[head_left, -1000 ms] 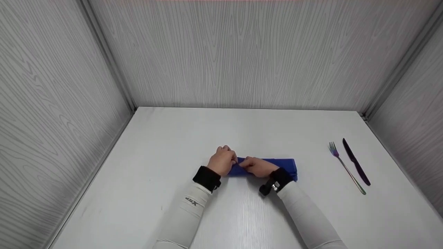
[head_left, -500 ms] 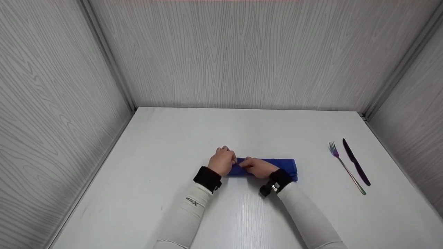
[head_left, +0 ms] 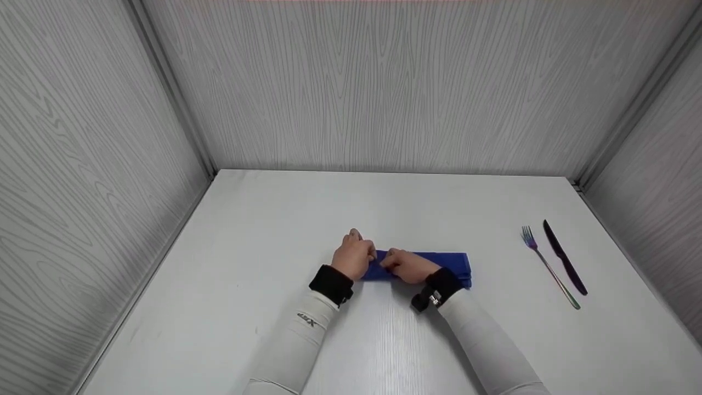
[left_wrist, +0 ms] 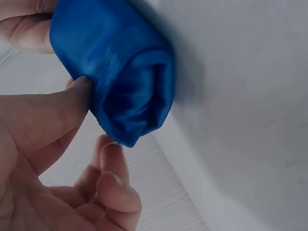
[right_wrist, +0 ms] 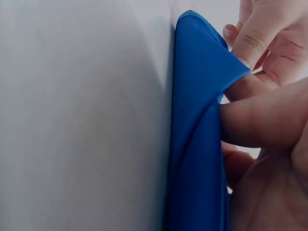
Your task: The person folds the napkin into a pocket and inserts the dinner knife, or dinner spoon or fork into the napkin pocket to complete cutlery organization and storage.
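A blue satin-like cloth napkin [head_left: 447, 260], folded into a long strip, lies on the white table beneath both hands. In the left wrist view, the napkin's left end [left_wrist: 139, 91] shows curled layers. My left hand [head_left: 352, 257] pinches a corner of it, thumb on the edge, other fingers loosely curled. Close beside it, my right hand [head_left: 408, 266] grips the strip further right; in the right wrist view its thumb [right_wrist: 260, 118] presses against the napkin just below a raised triangular flap [right_wrist: 211, 62]. Some of the right hand's fingers are hidden behind the cloth.
To the right on the table [head_left: 263, 214] lie a fork [head_left: 548, 267] with an iridescent finish and a dark table knife [head_left: 565, 257], side by side. Wood-grained panels [head_left: 373, 82] enclose the table at the back and sides.
My left hand has shifted very slightly to the right, and one of its fingers extends further from the napkin. The right hand has hardly moved. Fork and knife stay put.
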Motion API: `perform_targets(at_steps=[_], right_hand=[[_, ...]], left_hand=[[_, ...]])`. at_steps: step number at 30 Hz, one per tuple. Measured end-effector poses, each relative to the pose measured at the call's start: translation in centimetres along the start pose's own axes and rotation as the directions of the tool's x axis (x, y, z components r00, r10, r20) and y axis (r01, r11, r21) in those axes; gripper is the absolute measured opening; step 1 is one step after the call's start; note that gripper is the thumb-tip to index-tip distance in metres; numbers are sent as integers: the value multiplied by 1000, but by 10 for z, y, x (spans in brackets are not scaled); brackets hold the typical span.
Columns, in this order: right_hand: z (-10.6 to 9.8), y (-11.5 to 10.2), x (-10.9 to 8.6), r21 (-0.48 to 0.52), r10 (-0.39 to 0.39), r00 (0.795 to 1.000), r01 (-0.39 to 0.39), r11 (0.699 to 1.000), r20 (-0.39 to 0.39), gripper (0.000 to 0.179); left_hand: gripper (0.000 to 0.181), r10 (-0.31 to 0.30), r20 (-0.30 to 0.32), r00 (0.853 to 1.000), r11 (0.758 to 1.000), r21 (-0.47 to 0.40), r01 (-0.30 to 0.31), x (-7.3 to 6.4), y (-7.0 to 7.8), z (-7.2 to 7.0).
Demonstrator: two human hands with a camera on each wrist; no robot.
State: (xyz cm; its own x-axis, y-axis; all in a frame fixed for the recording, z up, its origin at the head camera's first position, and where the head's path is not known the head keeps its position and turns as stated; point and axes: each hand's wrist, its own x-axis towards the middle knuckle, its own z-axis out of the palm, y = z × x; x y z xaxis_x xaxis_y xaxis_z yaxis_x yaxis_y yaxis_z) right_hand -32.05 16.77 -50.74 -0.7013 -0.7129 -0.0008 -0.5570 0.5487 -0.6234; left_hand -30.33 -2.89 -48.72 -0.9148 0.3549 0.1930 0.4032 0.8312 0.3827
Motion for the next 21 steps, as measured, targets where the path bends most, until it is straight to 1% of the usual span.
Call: perform_targets(at_steps=[2, 6, 10, 12, 15, 18, 21], right_hand=[[0, -1, -1, 7, 38, 999, -38, 999, -12, 17], [1, -3, -3, 32, 117, 992, -116, 993, -44, 20], [2, -6, -4, 49, 154, 987, -151, 987, -53, 15], [2, -7, -4, 55, 177, 983, -174, 983, -58, 13], [2, -8, -4, 52, 206, 976, -203, 978, -70, 11], [2, -10, -4, 44, 224, 971, -221, 974, -88, 8], [4, -12, -6, 24, 231, 968, -230, 973, -103, 5]], left_hand=[[5, 7, -4, 1000, 1000, -13, -7, 0, -1, 1], [5, 24, 12, 1000, 999, -35, -23, 0, -3, 1], [2, 37, 23, 999, 997, -66, -35, -1, -4, 2], [4, 33, 23, 999, 997, -76, -31, 0, -5, 2], [11, 6, 39, 999, 996, -86, -3, 3, -5, 2], [12, -16, 56, 998, 998, -65, 19, 4, -5, 2], [10, -21, 75, 997, 999, -22, 23, 4, -3, 3]])
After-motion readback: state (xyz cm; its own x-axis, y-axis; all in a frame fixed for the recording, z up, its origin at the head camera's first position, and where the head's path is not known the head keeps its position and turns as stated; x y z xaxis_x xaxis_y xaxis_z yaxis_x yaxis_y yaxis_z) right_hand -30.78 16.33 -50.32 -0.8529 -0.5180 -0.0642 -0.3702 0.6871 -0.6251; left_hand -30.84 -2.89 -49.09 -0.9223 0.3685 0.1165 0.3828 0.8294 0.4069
